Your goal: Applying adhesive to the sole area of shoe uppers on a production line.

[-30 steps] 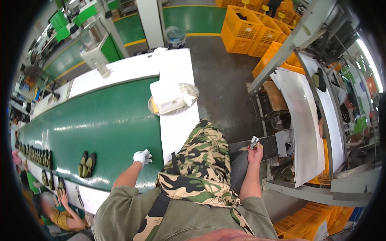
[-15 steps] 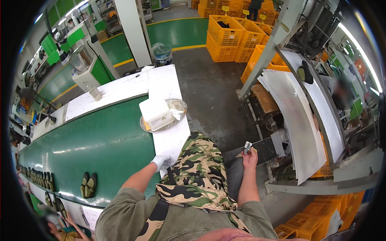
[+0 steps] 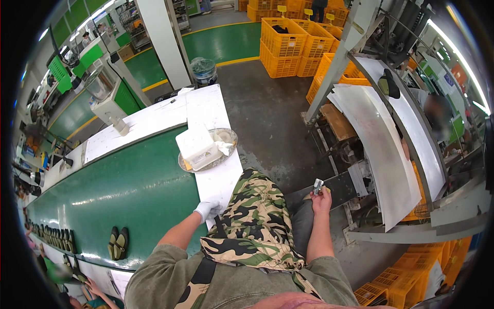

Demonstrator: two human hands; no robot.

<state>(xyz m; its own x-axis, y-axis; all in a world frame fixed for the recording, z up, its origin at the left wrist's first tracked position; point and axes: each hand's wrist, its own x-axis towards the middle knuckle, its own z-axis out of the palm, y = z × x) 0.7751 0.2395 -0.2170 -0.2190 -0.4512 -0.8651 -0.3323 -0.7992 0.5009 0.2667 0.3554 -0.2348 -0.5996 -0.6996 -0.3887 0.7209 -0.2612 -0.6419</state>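
Green belt: with the camouflage apron as the clock's centre and 12 straight ahead, it spreads from 9 to 10 o'clock, smooth and glossy
Shoe pair: olive and black, lying side by side on the belt between 8 and 9 o'clock; a shoe row stands farther out that way
White table: a flat pale strip between belt and apron, reaching past 11 o'clock
Tray: at 11 o'clock, rounded and shiny, bearing a white box and crumpled white tissue; these stand beyond the left hand and hide part of the table
Orange crates: stacked plastic lattice, 12 to 1 o'clock
Grey post: slanting up at 1 o'clock, partly covering more crates
Rack sheets: thin, pale, bowed, at 2 o'clock beyond the right hand
Left hand: at 9 o'clock by the table's edge, next to the apron, fingers bent; whether they grasp anything, I cannot tell
Right hand: bare, at 2 to 3 o'clock, fingers curled around a silvery object
Silvery object: small, hard-looking, pinched upright above the fingertips; its exact kind is too small to tell
Glove: white, thin, fabric-like, on the left hand only
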